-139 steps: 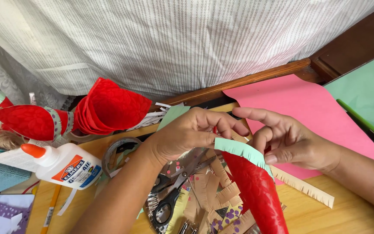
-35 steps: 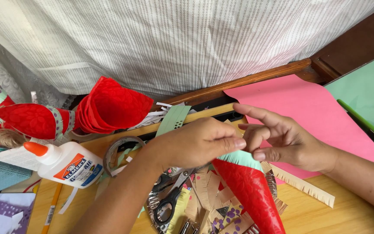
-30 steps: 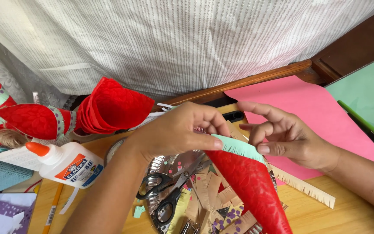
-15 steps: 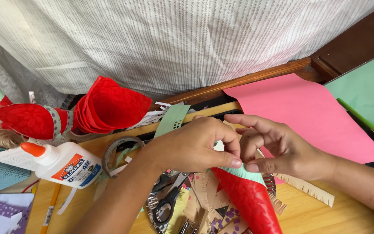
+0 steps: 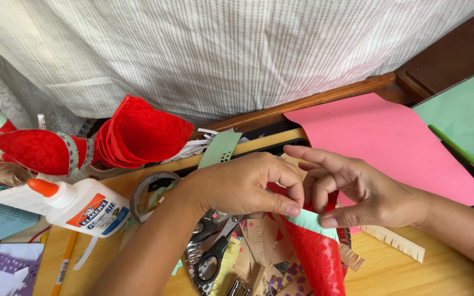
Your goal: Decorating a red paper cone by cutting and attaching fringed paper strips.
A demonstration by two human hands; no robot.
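Observation:
My left hand and my right hand meet over the wide end of a red paper cone that points toward me. A light green fringed paper strip wraps the cone's rim. The left thumb and forefinger press the strip against the cone. The right thumb and fingers pinch the strip and rim from the other side, index finger stretched out.
A white glue bottle with an orange cap lies at left. Red paper cones are stacked behind it. Scissors, a tape roll and paper scraps lie under my hands. Pink paper and green paper lie at right.
Over the last seconds both hands have turned the cone and pressed the green strip along its rim. The hands have closed in together on the cone's top edge.

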